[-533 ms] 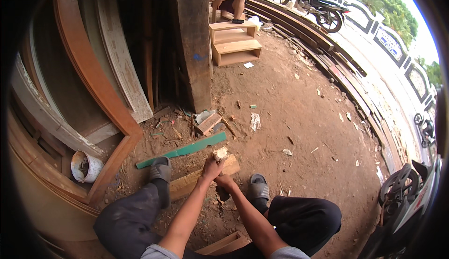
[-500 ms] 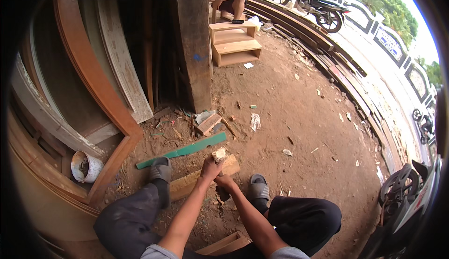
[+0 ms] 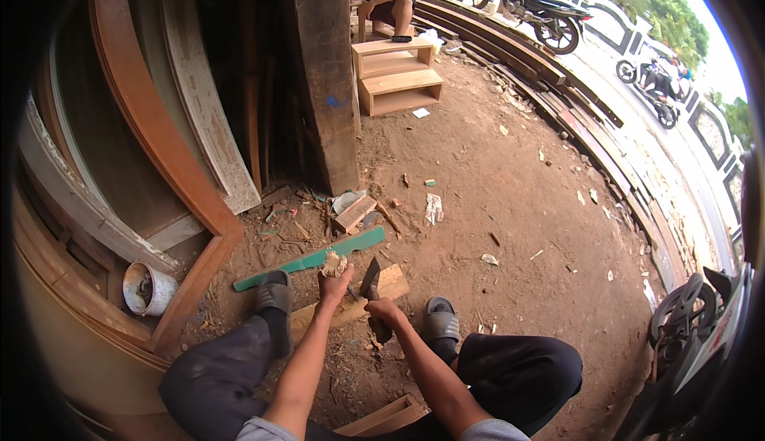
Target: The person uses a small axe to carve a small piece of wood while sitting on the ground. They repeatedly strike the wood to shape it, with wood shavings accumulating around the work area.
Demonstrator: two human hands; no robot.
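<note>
My left hand (image 3: 335,285) is closed around a pale, ragged-topped piece (image 3: 335,264) whose exact kind I cannot make out. To its right, my right hand (image 3: 385,311) grips a knife (image 3: 370,275) with a dark, broad blade pointing up. The handle sticks out below the fist. Blade and pale piece are a little apart. Beneath both hands a light wooden board (image 3: 392,282) lies on the dirt between my sandalled feet. Just beyond it rests a long green wooden strip (image 3: 319,258).
Wooden frames (image 3: 171,114) lean at the left, near a white bucket (image 3: 149,288). A thick post (image 3: 325,82) rises ahead, with wood scraps (image 3: 355,214) at its foot. Farther off, a person sits behind a stepped wooden unit (image 3: 401,90). Stacked planks (image 3: 550,98) line the road. A parked motorcycle (image 3: 693,321) stands at right.
My left hand has moved left with the pale piece, away from my right hand, and the knife blade now shows. A motorbike on the road has moved farther up the picture.
</note>
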